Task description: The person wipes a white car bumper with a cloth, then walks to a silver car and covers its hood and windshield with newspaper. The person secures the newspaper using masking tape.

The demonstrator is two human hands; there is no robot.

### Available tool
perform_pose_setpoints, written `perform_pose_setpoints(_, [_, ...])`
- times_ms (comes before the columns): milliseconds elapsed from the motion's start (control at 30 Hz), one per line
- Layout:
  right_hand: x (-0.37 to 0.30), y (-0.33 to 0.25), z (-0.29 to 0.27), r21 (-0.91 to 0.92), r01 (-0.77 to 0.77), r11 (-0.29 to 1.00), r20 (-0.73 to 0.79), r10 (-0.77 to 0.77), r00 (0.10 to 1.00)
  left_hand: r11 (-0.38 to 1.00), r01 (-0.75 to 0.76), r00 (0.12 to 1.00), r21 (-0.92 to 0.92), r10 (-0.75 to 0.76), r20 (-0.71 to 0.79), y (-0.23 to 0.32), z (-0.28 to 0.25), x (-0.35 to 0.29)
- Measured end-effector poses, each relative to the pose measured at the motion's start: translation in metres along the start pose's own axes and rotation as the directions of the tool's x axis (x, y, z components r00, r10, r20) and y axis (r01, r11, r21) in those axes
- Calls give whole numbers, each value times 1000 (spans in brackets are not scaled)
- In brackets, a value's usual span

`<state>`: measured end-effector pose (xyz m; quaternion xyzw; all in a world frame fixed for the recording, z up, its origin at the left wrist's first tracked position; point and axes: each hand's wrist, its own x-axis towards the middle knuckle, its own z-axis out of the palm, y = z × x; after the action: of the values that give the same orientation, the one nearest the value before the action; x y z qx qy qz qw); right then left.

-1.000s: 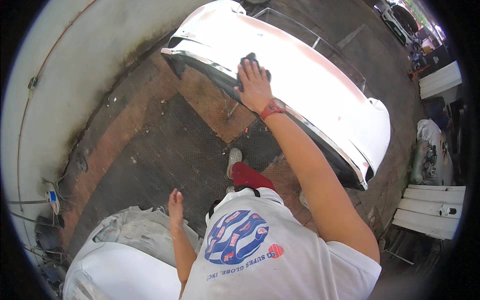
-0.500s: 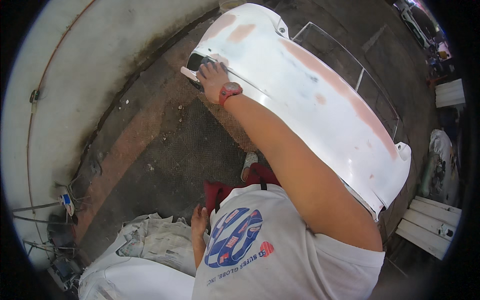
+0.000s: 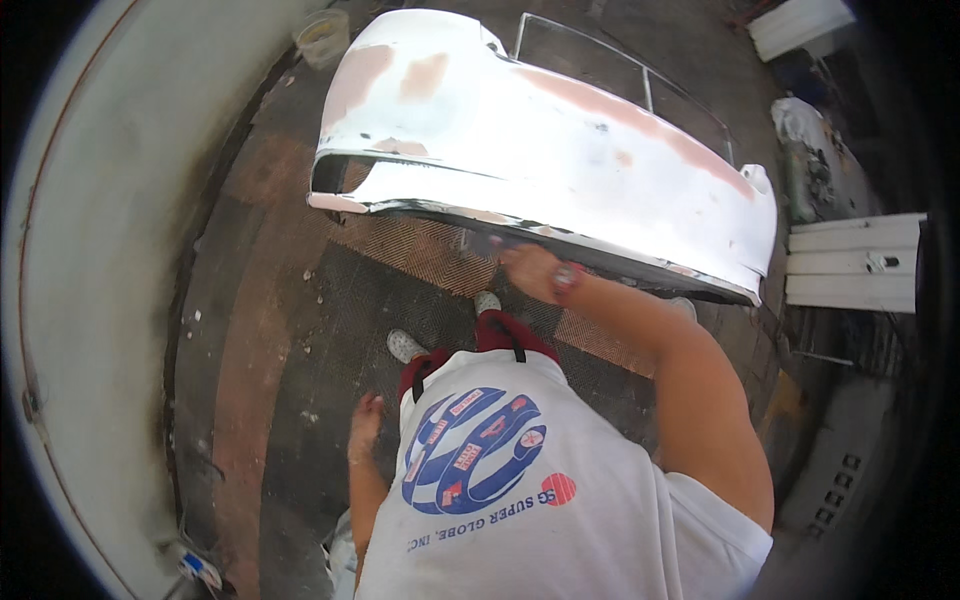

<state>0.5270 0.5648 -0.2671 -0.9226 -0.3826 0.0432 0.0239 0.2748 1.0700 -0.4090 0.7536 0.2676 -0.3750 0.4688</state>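
Bumper (image 3: pixel 545 135): long, curved shell — white, with pinkish patches along the far edge and toward the left end. Pose: crosswise, sloping down to the right. Left end has an opening; lower edge is dark. Cloth (image 3: pixel 482 244): dark, blurred — just below that edge.

The bumper (image 3: pixel 540 150) is sitting far, a bucket (image 3: pixel 323 42) is standing left, a panel (image 3: pixel 850 268) is sitting right.

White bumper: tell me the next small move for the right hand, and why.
Probably raise the right hand onto the face of the white bumper: in this view it appears just below the lower edge, while pinkish patches mark the surface above. The hand is blurred, so whether it holds anything cannot be told.
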Motion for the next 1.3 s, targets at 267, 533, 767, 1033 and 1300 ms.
perform_pose_setpoints(267, [-133, -46, -141, 415, -876, 246, -281, 950, 133, 846, 142, 932, -515, -290, -219, -41, -170, 55])
perform_pose_setpoints(533, [-112, 43, -99, 547, -810, 210, -430, 901, -57, 980, -50, 984, -191, 16, -175, 122, -175, 96])
perform_pose_setpoints(767, [131, -35, -102, 176, -727, 664, -463, 707, 534, 652, -745, 614, 141, 752, -240, 393, -84, -9])
perform_pose_setpoints(1033, [211, -7, -123, 813, -47, 580, -470, 703, 534, 65, -852, 129, 519, 988, 88, 528, -6, 47])
perform_pose_setpoints(1300, [71, -24, -156, 781, -427, 456, -408, 890, 204, 495, -607, 495, 621, 847, -192, 538, -83, 162])
